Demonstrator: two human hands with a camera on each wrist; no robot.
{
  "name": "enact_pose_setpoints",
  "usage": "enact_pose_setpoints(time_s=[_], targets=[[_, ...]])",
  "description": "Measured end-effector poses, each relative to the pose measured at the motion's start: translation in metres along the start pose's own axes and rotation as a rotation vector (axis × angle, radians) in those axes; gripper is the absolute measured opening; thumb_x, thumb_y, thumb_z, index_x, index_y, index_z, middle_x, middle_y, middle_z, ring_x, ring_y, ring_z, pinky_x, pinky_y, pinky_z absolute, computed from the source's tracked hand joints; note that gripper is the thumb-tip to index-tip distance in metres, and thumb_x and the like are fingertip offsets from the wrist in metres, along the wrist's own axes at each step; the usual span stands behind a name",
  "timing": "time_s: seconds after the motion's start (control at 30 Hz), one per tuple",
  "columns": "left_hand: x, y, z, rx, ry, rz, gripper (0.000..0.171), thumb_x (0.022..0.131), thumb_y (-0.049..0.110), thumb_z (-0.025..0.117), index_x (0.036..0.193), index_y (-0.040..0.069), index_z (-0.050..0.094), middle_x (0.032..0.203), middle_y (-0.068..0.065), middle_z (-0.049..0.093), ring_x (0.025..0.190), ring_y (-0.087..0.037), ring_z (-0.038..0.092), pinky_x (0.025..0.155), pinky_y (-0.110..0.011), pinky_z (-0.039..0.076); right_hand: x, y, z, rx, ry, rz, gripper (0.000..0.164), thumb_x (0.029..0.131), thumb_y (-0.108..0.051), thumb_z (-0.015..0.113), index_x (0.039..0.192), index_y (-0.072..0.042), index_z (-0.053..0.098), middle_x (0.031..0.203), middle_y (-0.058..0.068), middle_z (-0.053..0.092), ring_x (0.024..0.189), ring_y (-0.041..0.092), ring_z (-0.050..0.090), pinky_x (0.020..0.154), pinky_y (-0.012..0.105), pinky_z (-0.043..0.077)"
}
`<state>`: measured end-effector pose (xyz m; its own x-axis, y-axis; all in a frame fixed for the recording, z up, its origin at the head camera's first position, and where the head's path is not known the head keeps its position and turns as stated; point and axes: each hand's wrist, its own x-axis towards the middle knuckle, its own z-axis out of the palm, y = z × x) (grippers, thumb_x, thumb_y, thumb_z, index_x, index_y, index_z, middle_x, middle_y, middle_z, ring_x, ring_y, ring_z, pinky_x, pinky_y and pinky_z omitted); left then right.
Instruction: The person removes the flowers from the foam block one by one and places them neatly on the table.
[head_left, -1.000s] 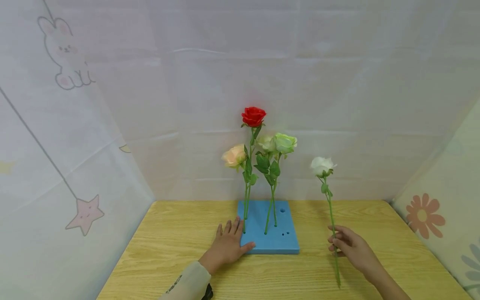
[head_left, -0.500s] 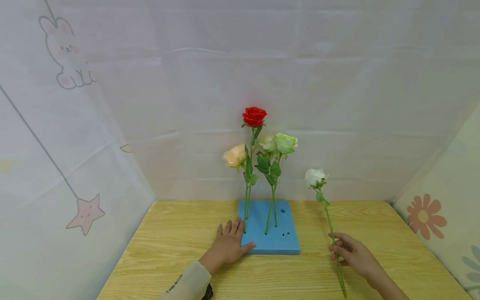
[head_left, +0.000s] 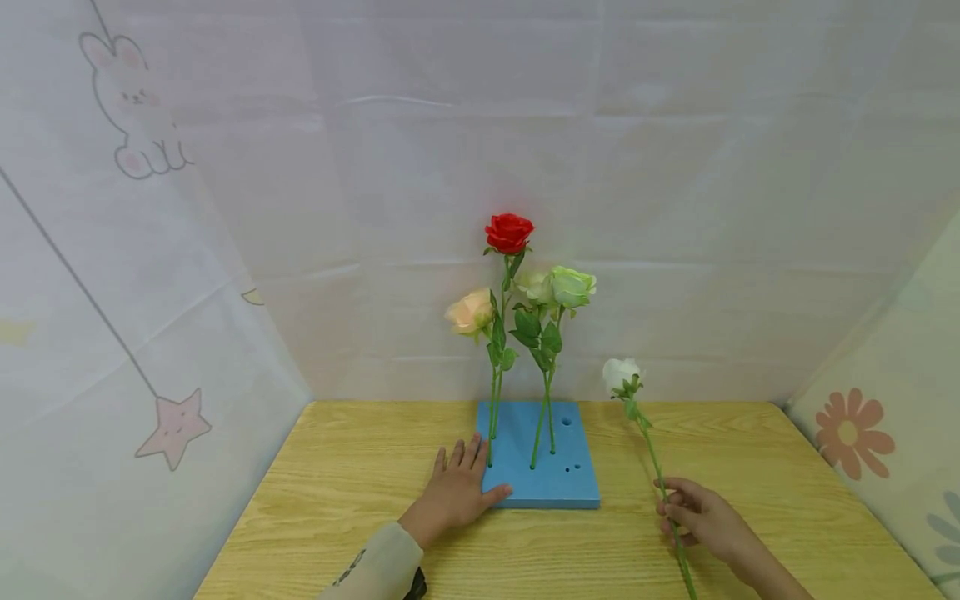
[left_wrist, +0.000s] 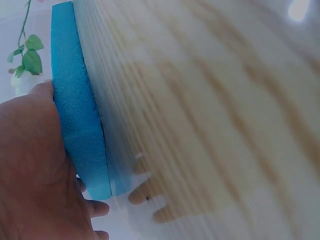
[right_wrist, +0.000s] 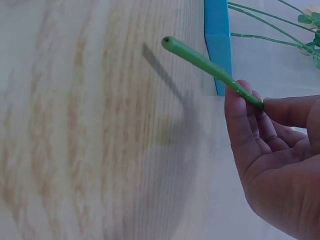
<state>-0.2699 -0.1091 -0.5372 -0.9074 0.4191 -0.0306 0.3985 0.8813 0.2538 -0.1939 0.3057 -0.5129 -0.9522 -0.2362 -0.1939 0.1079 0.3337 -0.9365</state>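
Observation:
My right hand (head_left: 703, 521) pinches the green stem of a white rose (head_left: 622, 377) between thumb and fingers, right of the blue block. The flower leans away and to the left; in the right wrist view the bare end of the stem (right_wrist: 195, 58) sticks out past the fingers, above the table. Spread flat, my left hand (head_left: 453, 493) rests at the left edge of the blue block (head_left: 543, 492), its thumb on the block's front corner. A red rose (head_left: 509, 233), a peach rose (head_left: 470, 312) and two pale green roses (head_left: 572, 286) stand in the block's holes.
Several holes in the block's right side hold no stem, among them a larger hole (head_left: 566, 422) at the back. The wooden table (head_left: 345, 483) ends at a pale cloth backdrop (head_left: 390, 208) behind and on both sides.
The white rose has tilted further left and come lower, its stem end moving toward the front edge. My right hand has shifted slightly nearer. The left hand stays on the block.

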Motion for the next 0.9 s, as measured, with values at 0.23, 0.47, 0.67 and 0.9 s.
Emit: enact_pose_setpoints(time_s=[0.23,0.47,0.67,0.9], targets=[[0.0,0.0,0.0,0.005,0.016,0.009,0.095,0.097,0.076,0.034,0.163,0.009,0.02,0.169,-0.014,0.015,0.152,-0.044,0.02,0.117,-0.069,0.014,0.001,0.002,0.002,0.028,-0.023,0.006,0.059,0.104,-0.012,0.057,0.149,0.016,0.03,0.113,0.021,0.061,0.091,0.03,0.067,0.071,0.042,0.06],[0.0,0.0,0.0,0.012,0.007,-0.006,0.094,0.097,0.075,0.036,0.164,0.011,0.019,0.169,-0.013,0.014,0.152,-0.043,0.02,0.118,-0.067,0.015,-0.002,0.005,0.002,0.035,-0.075,0.008,0.059,0.104,-0.009,0.056,0.147,0.018,0.027,0.109,0.02,0.06,0.087,0.028,0.066,0.071,0.043,0.061],[0.0,0.0,0.001,0.017,0.008,-0.007,0.096,0.096,0.078,0.033,0.164,0.011,0.019,0.17,-0.012,0.014,0.152,-0.042,0.021,0.118,-0.067,0.015,-0.001,0.008,0.003,0.061,-0.093,0.052,0.059,0.104,-0.008,0.055,0.148,0.018,0.025,0.107,0.018,0.061,0.085,0.027,0.066,0.071,0.042,0.06],[0.0,0.0,0.001,0.014,0.012,-0.006,0.095,0.097,0.076,0.036,0.163,0.01,0.019,0.169,-0.013,0.014,0.152,-0.042,0.02,0.118,-0.067,0.015,-0.001,0.012,0.005,0.07,-0.112,0.079,0.061,0.104,-0.008,0.055,0.149,0.018,0.022,0.105,0.017,0.061,0.084,0.026,0.064,0.07,0.04,0.059]])
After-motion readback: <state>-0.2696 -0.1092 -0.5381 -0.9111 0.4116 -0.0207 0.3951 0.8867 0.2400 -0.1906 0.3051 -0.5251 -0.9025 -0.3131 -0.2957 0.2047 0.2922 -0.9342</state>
